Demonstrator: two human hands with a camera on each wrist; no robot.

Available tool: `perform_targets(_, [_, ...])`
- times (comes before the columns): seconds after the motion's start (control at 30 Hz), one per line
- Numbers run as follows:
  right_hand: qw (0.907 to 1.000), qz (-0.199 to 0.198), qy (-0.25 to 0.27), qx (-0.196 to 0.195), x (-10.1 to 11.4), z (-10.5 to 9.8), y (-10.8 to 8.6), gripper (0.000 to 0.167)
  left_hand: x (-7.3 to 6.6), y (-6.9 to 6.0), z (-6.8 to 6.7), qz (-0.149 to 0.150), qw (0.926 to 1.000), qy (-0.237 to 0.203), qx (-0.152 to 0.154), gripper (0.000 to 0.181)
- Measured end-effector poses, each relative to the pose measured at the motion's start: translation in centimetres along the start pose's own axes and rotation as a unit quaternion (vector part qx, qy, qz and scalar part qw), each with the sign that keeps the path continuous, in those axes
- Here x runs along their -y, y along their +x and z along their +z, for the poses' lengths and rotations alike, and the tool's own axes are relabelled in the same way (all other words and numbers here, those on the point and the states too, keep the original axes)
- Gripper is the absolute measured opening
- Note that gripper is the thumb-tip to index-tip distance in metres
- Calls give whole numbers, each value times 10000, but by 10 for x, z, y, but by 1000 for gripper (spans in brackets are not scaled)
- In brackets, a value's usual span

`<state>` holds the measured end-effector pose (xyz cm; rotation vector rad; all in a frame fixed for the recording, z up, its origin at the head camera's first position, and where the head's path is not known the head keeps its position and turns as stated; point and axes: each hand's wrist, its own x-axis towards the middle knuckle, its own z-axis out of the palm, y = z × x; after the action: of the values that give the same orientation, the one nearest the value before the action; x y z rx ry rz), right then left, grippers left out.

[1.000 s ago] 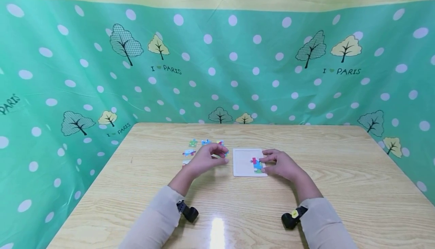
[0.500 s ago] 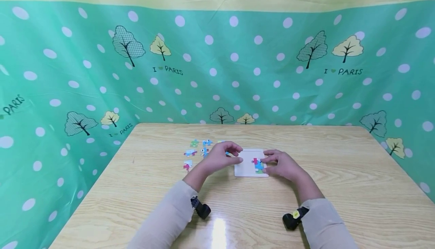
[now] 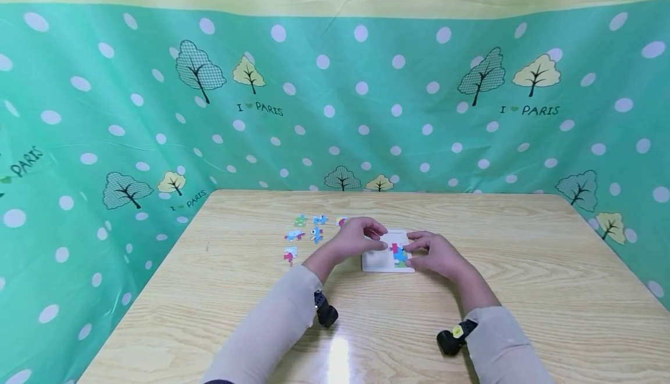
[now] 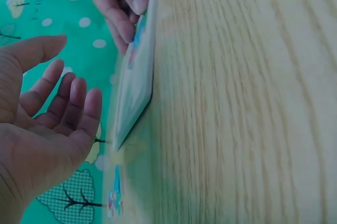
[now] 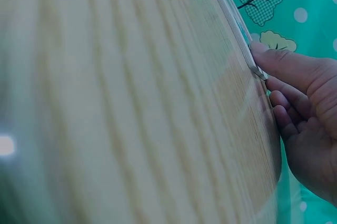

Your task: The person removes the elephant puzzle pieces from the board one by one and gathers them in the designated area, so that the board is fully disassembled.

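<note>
A white square puzzle board lies on the table, with a few joined red, blue and green jigsaw pieces along its right side. My left hand hovers over the board's left part. Its thumb and loosely bent fingers stand apart with nothing between them, as the left wrist view of the hand shows. At the board's right edge, my right hand grips the frame. In the right wrist view its thumb is on the near corner, with the fingers curled beside the edge.
Loose jigsaw pieces lie left of the board, among them a green one, a blue one and a white-and-red one. Behind the wooden table hangs a green dotted curtain.
My left hand has moved right, from beside the loose pieces to above the board, uncovering several pieces. My right hand stays at the board's right edge.
</note>
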<state>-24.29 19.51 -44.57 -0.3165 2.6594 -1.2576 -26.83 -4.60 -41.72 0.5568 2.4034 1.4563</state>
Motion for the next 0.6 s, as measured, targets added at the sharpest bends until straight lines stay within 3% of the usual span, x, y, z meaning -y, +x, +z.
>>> perform_targets(0.27, [10000,-54,-27,8,-2,0,0,31,0,12,9,-196,9990,248,323,27])
perform_targets(0.6, [10000,-43,26,2,2,0,-2,29,-4,25,19,-338,9896,1287,548,34])
